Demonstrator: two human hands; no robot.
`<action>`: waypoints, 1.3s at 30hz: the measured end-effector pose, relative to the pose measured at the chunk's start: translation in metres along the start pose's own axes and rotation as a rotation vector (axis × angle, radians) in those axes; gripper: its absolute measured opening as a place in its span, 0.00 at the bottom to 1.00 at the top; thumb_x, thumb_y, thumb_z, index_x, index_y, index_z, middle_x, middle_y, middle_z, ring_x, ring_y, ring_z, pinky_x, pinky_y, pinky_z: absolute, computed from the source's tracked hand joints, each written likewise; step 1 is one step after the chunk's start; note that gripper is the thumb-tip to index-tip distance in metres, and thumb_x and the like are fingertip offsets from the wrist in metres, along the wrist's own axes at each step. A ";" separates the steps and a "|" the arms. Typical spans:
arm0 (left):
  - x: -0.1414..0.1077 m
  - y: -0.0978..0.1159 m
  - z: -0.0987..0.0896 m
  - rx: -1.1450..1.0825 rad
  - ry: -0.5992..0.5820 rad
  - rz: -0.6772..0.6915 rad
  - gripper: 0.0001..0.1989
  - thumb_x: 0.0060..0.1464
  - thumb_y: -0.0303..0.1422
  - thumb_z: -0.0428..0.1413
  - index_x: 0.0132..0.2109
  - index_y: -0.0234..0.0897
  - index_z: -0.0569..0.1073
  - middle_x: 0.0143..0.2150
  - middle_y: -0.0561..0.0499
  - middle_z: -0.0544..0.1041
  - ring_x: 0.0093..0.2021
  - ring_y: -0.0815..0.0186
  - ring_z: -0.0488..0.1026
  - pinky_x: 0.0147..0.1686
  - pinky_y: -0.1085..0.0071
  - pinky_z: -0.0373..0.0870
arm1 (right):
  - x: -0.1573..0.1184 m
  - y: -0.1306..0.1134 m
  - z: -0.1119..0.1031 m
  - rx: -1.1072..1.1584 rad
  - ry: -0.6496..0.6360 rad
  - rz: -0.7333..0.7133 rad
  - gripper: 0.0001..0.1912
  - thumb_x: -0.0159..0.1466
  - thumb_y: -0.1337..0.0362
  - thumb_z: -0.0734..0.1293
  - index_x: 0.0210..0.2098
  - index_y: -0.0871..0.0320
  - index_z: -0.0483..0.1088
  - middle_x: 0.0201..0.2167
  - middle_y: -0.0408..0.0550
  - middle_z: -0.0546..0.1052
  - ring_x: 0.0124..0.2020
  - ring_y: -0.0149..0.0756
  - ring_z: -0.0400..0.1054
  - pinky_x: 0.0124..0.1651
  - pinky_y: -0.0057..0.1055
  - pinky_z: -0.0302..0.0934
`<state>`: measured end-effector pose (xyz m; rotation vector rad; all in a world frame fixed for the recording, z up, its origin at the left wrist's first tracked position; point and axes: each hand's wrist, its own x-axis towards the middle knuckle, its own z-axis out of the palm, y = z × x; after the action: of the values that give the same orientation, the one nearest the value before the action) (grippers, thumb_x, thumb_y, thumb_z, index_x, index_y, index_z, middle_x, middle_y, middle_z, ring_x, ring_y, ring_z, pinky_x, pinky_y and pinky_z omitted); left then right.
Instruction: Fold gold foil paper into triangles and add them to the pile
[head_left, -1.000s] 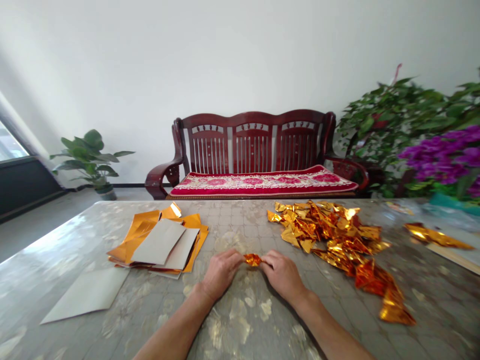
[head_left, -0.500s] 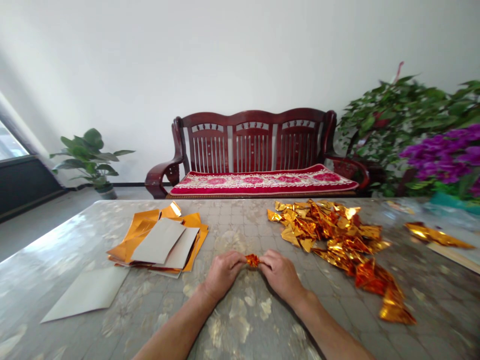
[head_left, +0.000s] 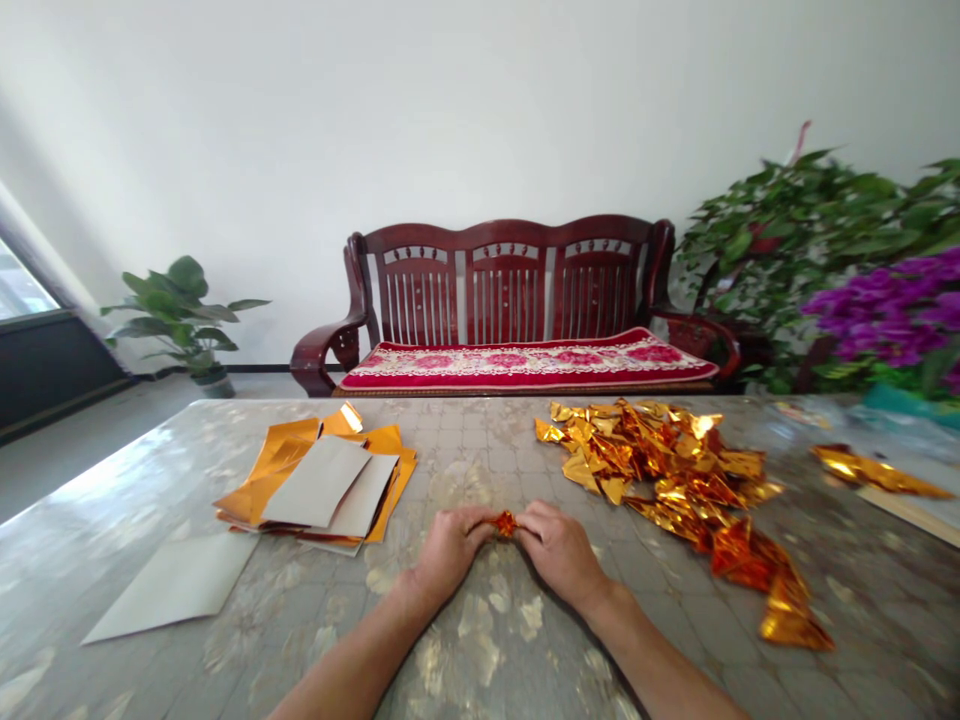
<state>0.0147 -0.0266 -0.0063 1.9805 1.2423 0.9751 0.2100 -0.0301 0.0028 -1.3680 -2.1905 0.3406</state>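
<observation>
A small piece of orange-gold foil paper (head_left: 505,523) is pinched between my two hands, low over the middle of the table. My left hand (head_left: 450,545) grips its left end with thumb and fingers. On the other side, my right hand (head_left: 559,548) is closed on the right end. To the left lies a stack of gold paper sheets (head_left: 289,455), some with their pale grey backs up. A pile of folded gold foil pieces (head_left: 652,450) spreads out to the right.
One pale sheet (head_left: 176,588) lies flat at the left of the patterned table (head_left: 315,640). Another foil piece (head_left: 877,472) and clear plastic (head_left: 799,418) are at the far right. Beyond stands a wooden bench (head_left: 506,295), with plants on both sides.
My hands have drawn slightly closer together, and less of the foil piece shows between my fingers. The stack and the pile have not moved.
</observation>
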 end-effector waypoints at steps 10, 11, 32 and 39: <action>-0.005 0.003 0.003 0.286 -0.053 0.107 0.14 0.66 0.33 0.47 0.37 0.40 0.76 0.33 0.52 0.77 0.33 0.67 0.74 0.34 0.75 0.65 | -0.001 -0.004 0.003 -0.014 -0.004 -0.030 0.12 0.66 0.68 0.62 0.31 0.53 0.77 0.29 0.42 0.74 0.34 0.31 0.69 0.37 0.24 0.55; -0.006 0.004 0.004 0.306 -0.056 0.123 0.14 0.66 0.33 0.47 0.36 0.40 0.74 0.32 0.52 0.76 0.32 0.67 0.73 0.33 0.75 0.64 | -0.001 -0.005 0.003 -0.021 -0.004 -0.029 0.12 0.65 0.69 0.62 0.31 0.53 0.76 0.29 0.42 0.74 0.34 0.30 0.69 0.37 0.24 0.55; -0.014 0.001 0.016 0.456 -0.040 0.212 0.09 0.61 0.26 0.45 0.34 0.41 0.66 0.28 0.52 0.73 0.27 0.68 0.69 0.27 0.73 0.55 | -0.006 -0.021 0.010 -0.150 0.022 0.029 0.15 0.64 0.70 0.62 0.23 0.56 0.73 0.24 0.45 0.74 0.28 0.31 0.68 0.31 0.28 0.49; -0.011 0.003 0.010 0.417 -0.032 0.174 0.13 0.66 0.31 0.45 0.33 0.40 0.69 0.28 0.53 0.73 0.27 0.69 0.70 0.29 0.74 0.57 | -0.002 -0.018 0.005 -0.109 0.007 0.023 0.13 0.64 0.69 0.62 0.26 0.55 0.75 0.25 0.43 0.74 0.29 0.30 0.68 0.32 0.26 0.50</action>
<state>0.0212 -0.0389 -0.0119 2.4494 1.3566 0.8070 0.1945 -0.0397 0.0069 -1.4509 -2.2180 0.2272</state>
